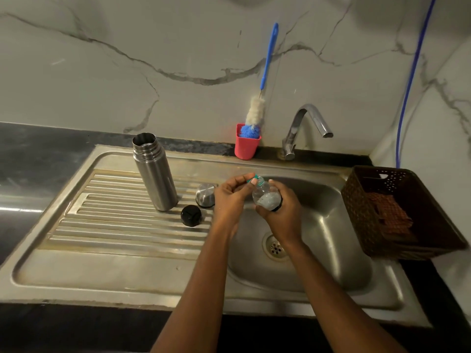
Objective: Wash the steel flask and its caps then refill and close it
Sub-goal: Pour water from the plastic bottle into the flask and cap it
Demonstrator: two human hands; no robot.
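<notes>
at mid-frame over the sink (331, 250), the right hand (283, 212) grips a small clear bottle (266, 194) while the left hand (230, 197) pinches its green cap (251, 180). left of the hands, on the drainboard, the open flask (154, 171) stands upright, with a steel cap (206, 195) and a black cap (191, 215) just beside it.

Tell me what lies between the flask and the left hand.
In the head view, two caps: the steel cap and the black cap, both on the drainboard between flask and left hand.

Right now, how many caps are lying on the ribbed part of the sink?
2. The shiny steel cup cap sits right of the open steel flask; the black round stopper cap lies in front of it. None looks hidden.
</notes>
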